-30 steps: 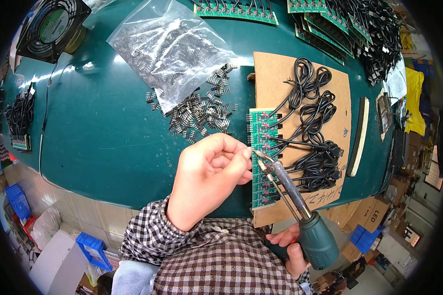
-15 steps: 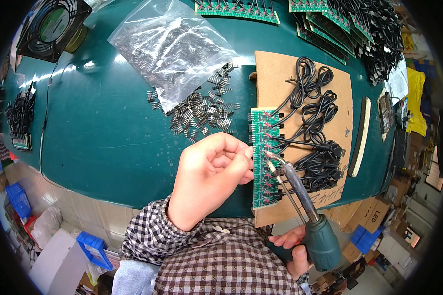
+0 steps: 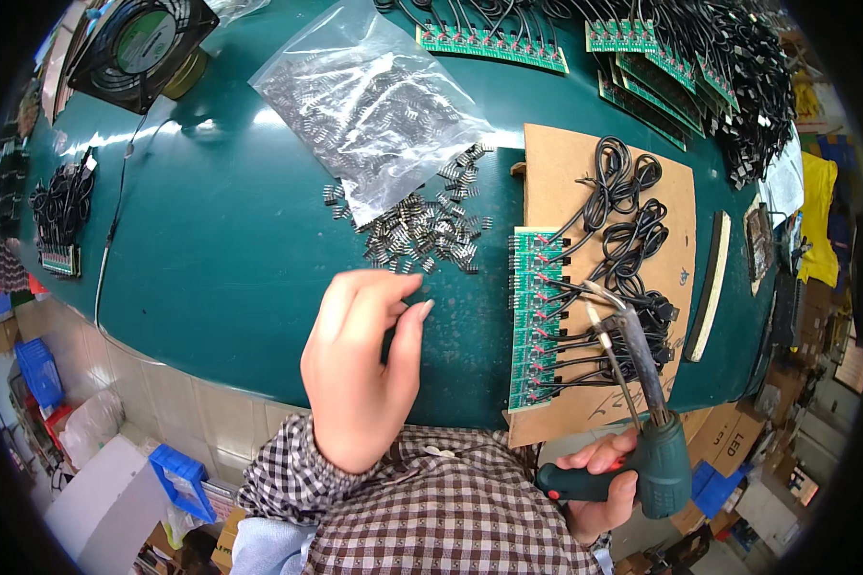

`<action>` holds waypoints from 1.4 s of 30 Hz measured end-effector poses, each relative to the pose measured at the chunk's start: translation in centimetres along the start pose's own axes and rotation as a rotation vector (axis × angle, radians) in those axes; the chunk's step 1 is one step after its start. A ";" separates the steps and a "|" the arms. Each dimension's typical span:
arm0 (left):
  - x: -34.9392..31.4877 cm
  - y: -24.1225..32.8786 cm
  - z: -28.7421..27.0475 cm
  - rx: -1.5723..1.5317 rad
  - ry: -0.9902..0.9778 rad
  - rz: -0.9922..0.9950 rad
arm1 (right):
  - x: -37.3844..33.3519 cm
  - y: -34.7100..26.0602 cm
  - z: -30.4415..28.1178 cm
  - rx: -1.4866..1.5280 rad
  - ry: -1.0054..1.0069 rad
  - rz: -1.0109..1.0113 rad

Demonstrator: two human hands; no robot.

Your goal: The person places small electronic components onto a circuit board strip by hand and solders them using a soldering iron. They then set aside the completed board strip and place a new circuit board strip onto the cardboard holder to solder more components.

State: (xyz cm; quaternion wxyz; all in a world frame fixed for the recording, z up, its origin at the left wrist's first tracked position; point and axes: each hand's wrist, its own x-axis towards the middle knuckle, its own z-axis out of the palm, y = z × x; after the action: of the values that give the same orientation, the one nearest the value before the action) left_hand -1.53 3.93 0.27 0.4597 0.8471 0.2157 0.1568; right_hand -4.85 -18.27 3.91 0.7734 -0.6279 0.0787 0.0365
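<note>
From where I stand, this looks like the pick-up step between solder joints. The left hand (image 3: 360,359) seems bare, thumb and fingertips apart, near the heap of small black silver-pinned connectors (image 3: 422,230); next calls for a neat single pinch. Right of it lies the long green circuit-board strip (image 3: 532,326); the right hand (image 3: 599,515) grips a dark-green, bent-tipped soldering iron (image 3: 664,470).

The iron (image 3: 645,369) in the right hand (image 3: 599,515) showed dull metal and a smooth plastic grip (image 3: 664,470). Beyond the left hand (image 3: 355,374), the bag (image 3: 374,115) was glossy plastic, the pins (image 3: 403,235) shiny metal; beneath, the table (image 3: 230,240) looked smooth, glossy.
</note>
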 end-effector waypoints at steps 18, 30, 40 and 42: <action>1.7 0.8 2.2 -0.036 0.032 0.233 | 0.4 -0.6 -0.1 0.068 0.001 0.046; -4.0 5.7 0.8 -1.038 -0.575 -0.415 | 3.6 -2.0 3.8 -0.159 -0.274 0.055; -3.6 5.1 -0.8 -0.487 -0.604 -0.019 | 3.1 -1.8 3.5 -0.489 -0.297 -0.029; -3.3 5.2 -0.9 -0.573 -0.600 -0.121 | 2.6 -2.1 3.2 -0.523 -0.238 0.027</action>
State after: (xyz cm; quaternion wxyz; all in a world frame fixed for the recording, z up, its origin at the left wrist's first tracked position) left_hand -3.63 0.41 4.92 0.7275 0.6789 0.0696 -0.0706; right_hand -1.74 -15.67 6.19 0.5883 -0.7964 -0.0165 0.1394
